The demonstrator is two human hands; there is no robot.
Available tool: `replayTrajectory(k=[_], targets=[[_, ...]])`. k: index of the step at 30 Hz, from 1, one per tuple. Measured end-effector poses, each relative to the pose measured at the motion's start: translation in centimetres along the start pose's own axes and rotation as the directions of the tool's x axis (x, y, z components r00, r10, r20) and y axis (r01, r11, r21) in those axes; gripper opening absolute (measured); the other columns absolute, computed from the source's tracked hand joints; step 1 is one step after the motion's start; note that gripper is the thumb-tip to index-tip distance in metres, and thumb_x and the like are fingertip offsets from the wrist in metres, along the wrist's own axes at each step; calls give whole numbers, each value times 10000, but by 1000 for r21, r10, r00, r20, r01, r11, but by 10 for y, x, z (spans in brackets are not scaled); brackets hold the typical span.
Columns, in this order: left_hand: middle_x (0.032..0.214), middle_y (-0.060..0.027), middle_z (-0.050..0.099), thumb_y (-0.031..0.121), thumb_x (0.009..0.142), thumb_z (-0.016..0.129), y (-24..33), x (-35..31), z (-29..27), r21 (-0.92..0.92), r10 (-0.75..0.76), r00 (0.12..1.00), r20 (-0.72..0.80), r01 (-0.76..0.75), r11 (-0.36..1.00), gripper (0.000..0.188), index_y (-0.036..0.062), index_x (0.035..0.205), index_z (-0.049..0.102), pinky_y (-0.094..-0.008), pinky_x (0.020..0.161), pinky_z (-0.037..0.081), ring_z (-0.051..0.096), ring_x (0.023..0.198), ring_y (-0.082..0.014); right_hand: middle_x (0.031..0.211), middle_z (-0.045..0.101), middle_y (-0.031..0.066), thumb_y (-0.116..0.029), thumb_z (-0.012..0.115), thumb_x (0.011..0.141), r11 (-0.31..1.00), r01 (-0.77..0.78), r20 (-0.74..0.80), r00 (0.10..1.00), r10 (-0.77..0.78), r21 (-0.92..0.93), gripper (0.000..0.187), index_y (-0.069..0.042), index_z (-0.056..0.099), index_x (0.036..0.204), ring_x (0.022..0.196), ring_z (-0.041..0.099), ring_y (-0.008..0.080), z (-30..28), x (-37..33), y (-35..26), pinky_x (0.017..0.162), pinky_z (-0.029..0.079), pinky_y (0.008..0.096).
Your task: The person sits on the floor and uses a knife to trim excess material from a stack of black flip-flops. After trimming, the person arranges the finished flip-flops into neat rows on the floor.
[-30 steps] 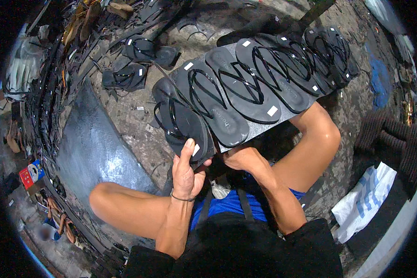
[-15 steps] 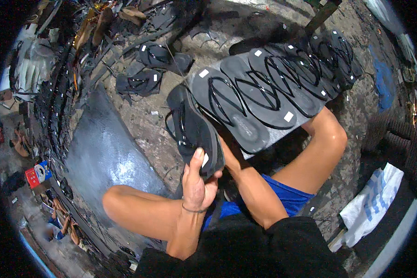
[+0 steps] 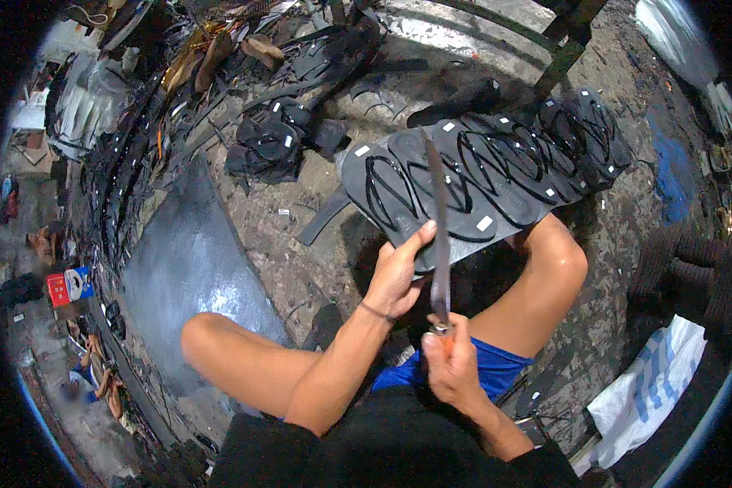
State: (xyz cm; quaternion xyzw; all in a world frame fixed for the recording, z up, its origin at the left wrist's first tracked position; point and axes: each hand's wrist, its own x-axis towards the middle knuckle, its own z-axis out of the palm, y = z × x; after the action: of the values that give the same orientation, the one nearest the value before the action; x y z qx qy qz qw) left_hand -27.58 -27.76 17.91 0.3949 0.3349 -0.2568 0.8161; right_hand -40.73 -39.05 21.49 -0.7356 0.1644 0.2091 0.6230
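Note:
My left hand (image 3: pixel 398 276) grips the near end of a black flip-flop (image 3: pixel 394 195), thumb on top and fingers out of sight underneath. That flip-flop is the leftmost of a row of several, lying overlapped on a grey sheet (image 3: pixel 473 247) and marked with small white stickers. In my right hand (image 3: pixel 454 362) is a knife with an orange handle, fingers wrapped round it. Its long narrow blade (image 3: pixel 440 228) points away from me, passing in front of the row; whether it touches a flip-flop I cannot tell.
On the left lies a shiny dark sheet (image 3: pixel 191 260). A small heap of black flip-flops (image 3: pixel 260 150) sits beyond it, with scrap strips (image 3: pixel 150 122) along the far left. A dark strip (image 3: pixel 325 215) lies beside the row. At the right is a white-and-blue sack (image 3: pixel 651 390).
The flip-flop held up in my left hand has left it, and that hand has moved right to the row's near end. My right hand, previously hidden, now shows with the knife.

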Motion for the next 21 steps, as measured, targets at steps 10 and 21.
replayTrajectory(k=[10, 21], targets=[[865, -61, 698, 343, 950, 612, 56, -25, -27, 334, 160, 982, -101, -118, 935, 311, 37, 986, 655, -338, 611, 575, 683, 726, -164, 908, 671, 234, -236, 593, 952, 984, 104, 89, 992, -92, -145, 339, -77, 468, 1224, 839, 663, 450, -16, -11, 22, 697, 537, 493], [837, -41, 678, 364, 972, 566, 49, -21, -33, 421, 142, 983, -114, -82, 903, 325, 46, 994, 633, -306, 555, 556, 661, 693, -140, 897, 680, 211, -257, 629, 929, 971, 155, 19, 988, -154, -180, 319, -101, 495, 1174, 768, 660, 448, -14, 4, 36, 619, 541, 508]])
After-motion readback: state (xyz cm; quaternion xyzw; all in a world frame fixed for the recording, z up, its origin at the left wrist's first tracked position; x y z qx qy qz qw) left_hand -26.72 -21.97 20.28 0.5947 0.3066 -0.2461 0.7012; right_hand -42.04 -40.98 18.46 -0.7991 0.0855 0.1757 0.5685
